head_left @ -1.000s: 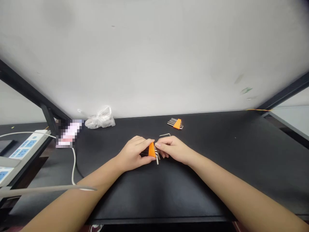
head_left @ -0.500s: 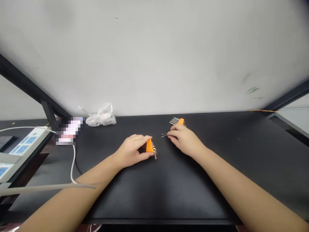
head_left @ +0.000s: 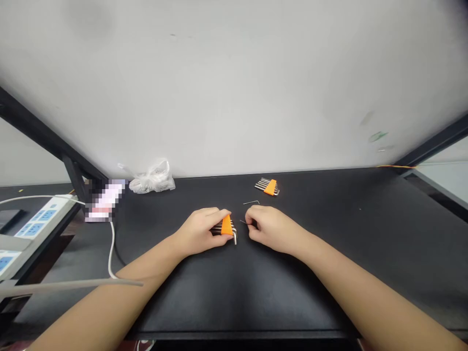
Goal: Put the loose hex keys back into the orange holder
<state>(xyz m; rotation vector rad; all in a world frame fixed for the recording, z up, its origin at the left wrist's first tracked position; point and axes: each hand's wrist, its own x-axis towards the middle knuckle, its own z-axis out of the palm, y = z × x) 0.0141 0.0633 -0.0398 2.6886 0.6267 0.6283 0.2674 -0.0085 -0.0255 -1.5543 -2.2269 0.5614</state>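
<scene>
My left hand [head_left: 200, 232] grips an orange hex key holder [head_left: 227, 224] between thumb and fingers; several bent metal keys stick out of its right side. To the right, my right hand [head_left: 269, 228] is closed in a pinch on a thin hex key [head_left: 243, 222], whose tip points left toward the holder. Just beyond that hand, another thin L-shaped hex key [head_left: 251, 202] lies loose on the black table [head_left: 241, 297]. Farther back rests a second orange hex key holder [head_left: 270, 187] with several keys in it, touched by neither hand.
A clear plastic bag [head_left: 153, 180] lies by the wall at the back left. At far left are a power strip [head_left: 40, 219], a blurred-out phone-like item [head_left: 106, 201] and a white cable [head_left: 110, 248] that passes near my left forearm. Black frame bars [head_left: 32, 129] rise at the sides.
My right hand has come nearer to me, away from the back holder, with one thin hex key. The other thin key now lies uncovered on the table. My left hand keeps its grip.
</scene>
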